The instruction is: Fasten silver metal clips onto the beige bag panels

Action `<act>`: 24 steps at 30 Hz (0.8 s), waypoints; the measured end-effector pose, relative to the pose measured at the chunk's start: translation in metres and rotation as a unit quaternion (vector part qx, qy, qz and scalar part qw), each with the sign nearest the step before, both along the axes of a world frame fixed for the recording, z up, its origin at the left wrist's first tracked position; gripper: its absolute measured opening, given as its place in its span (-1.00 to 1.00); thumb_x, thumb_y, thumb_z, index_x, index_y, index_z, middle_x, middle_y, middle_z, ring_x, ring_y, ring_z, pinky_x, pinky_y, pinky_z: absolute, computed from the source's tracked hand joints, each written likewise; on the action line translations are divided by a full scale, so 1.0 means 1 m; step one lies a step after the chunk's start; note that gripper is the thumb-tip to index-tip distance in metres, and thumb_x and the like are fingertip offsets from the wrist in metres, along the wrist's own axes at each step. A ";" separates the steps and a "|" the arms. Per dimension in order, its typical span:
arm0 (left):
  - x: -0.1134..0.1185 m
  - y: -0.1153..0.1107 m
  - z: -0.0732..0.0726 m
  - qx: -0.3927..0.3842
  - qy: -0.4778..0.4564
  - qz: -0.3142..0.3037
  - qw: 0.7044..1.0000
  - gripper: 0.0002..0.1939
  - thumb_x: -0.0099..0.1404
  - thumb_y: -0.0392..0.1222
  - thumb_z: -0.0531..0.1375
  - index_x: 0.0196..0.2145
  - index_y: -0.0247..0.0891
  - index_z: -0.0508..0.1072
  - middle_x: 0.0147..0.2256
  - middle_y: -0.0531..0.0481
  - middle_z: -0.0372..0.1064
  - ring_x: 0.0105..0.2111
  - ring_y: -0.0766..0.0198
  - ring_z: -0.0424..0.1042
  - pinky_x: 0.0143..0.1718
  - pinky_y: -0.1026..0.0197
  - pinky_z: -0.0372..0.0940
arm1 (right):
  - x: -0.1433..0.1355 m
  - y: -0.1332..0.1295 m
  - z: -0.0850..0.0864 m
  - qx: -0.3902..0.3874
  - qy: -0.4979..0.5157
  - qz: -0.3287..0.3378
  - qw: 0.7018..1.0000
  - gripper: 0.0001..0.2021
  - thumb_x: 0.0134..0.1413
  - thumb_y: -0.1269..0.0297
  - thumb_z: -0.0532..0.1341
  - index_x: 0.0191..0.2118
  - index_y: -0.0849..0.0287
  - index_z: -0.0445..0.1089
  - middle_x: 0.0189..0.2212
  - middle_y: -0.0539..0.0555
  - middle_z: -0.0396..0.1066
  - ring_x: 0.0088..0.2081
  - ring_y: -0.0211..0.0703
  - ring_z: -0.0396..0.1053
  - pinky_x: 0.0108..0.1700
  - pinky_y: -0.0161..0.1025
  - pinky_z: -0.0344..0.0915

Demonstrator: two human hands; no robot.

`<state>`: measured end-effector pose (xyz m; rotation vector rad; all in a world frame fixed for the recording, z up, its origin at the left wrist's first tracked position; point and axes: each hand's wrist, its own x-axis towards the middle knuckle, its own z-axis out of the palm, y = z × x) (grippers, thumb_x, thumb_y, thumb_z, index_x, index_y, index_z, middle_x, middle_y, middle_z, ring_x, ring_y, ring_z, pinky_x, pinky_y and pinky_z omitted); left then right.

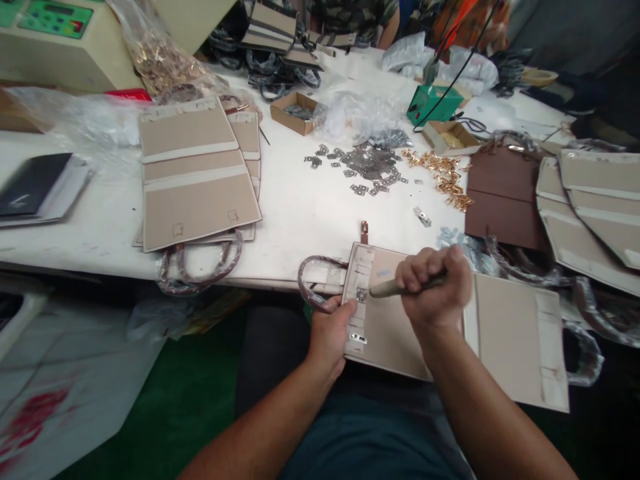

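Teal cloth (370, 440) closest of all, bare forearms reaching up past it, and the left hand (330, 333) grips the left end of a beige bag panel (393, 333), thumb pressed on top! Over to the right hand (435, 290): fingers curled tight round a stick-like tool (393, 287), its tip pointing left, just beside a small square plate (361, 295) on the panel's pale strip. A shiny metal piece (358, 338) sits lower on that same strip. And where's the panel? Right at the worktable's (295, 200) near edge, jutting out over the lap, with a plastic-wrapped handle (316, 265) looping off its left end.

Moving outward, dark metal plates (373, 162) lie scattered mid-table, gold-coloured pieces (443, 175) spilling right beside them! Brown and beige panels crowd the right end; another stack of beige panels (193, 177) rests left of centre, handles hanging over the near edge. At the left end, a notebook (35, 185) bears a light mark on its dark cover, too small to read. Far left corner: a machine (95, 57) with a green control panel (55, 18), its lettering too blurred to make out. Across the far edge, a person in a camouflage-patterned top (345, 15)!
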<state>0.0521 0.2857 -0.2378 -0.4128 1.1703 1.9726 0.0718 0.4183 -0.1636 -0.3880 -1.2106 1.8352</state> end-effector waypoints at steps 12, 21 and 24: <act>0.000 0.001 0.000 -0.001 -0.003 0.004 1.000 -0.67 -0.06 -0.11 0.46 -0.35 -0.34 0.56 -0.50 -0.03 0.52 -0.53 0.25 0.45 -0.46 0.27 0.33 | -0.005 -0.008 -0.007 0.168 -0.085 0.093 0.978 -0.54 0.37 0.07 0.26 -0.56 0.11 0.25 -0.69 -0.10 0.16 -0.68 -0.31 0.11 -0.64 -0.30 0.07; 0.002 -0.001 -0.001 -0.002 0.022 0.010 1.000 -0.73 -0.06 -0.13 0.44 -0.40 -0.31 0.56 -0.53 0.01 0.48 -0.56 0.29 0.40 -0.49 0.28 0.27 | -0.019 -0.023 0.014 0.294 -0.141 0.184 0.927 -0.43 0.40 -0.02 0.22 -0.63 0.11 0.23 -0.66 -0.06 0.18 -0.60 -0.28 0.15 -0.53 -0.27 0.12; 0.002 -0.002 0.000 -0.005 0.020 0.008 1.000 -0.74 -0.05 -0.12 0.45 -0.43 -0.31 0.56 -0.53 -0.01 0.48 -0.56 0.28 0.40 -0.49 0.27 0.26 | -0.015 -0.022 0.013 0.305 -0.177 0.186 0.917 -0.45 0.39 0.01 0.24 -0.64 0.12 0.25 -0.65 -0.04 0.20 -0.58 -0.27 0.15 -0.51 -0.26 0.11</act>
